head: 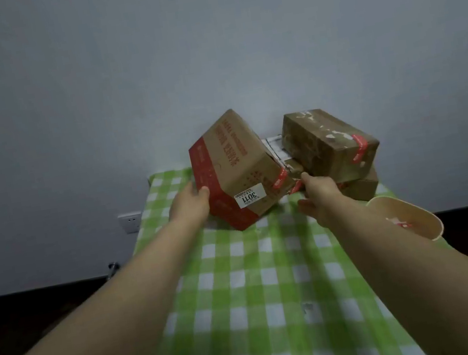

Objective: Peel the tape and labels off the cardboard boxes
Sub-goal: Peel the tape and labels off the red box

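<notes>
The printed box [240, 164] stands tilted on one lower edge on the checked tabletop [243, 283], with a scuffed brown box [328, 141] just to its right. The left hand [190, 202] grips its red left face. The right hand [318, 194] reaches its torn right end; grasp indeterminate. Corrugated board: likely light, stiff, crushable at corners. Lift the smooth white label [249, 196] from a corner. Red tape [279, 181] will probably tear fibres.

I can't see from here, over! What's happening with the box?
Left hand grips tilted box. Right hand at its torn tape, grip unclear. Label still on. Other boxes close behind.
</notes>
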